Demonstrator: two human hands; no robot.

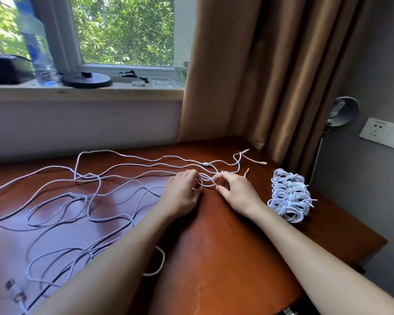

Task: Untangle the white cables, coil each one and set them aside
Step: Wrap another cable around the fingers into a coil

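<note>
While both hands are working near the far edge of the wooden table (225, 246), the left hand (181, 192) is curling its fingers round a small loop of the tangled white cables (96, 192), with its fingertips mostly hiding behind the knuckles. The right hand (234, 190) is pinching a strand between thumb and forefinger, just beside the left. Loose cable is sprawling over the table's left half and running off the left edge of view, one stretch disappearing under the left forearm (123, 258). A blurred connector (15, 292) is lying bottom left, type unclear. Coiled cable bundles (289, 196) are sitting near the right hand, by the curtain (248, 76); their count is hard to tell.
</note>
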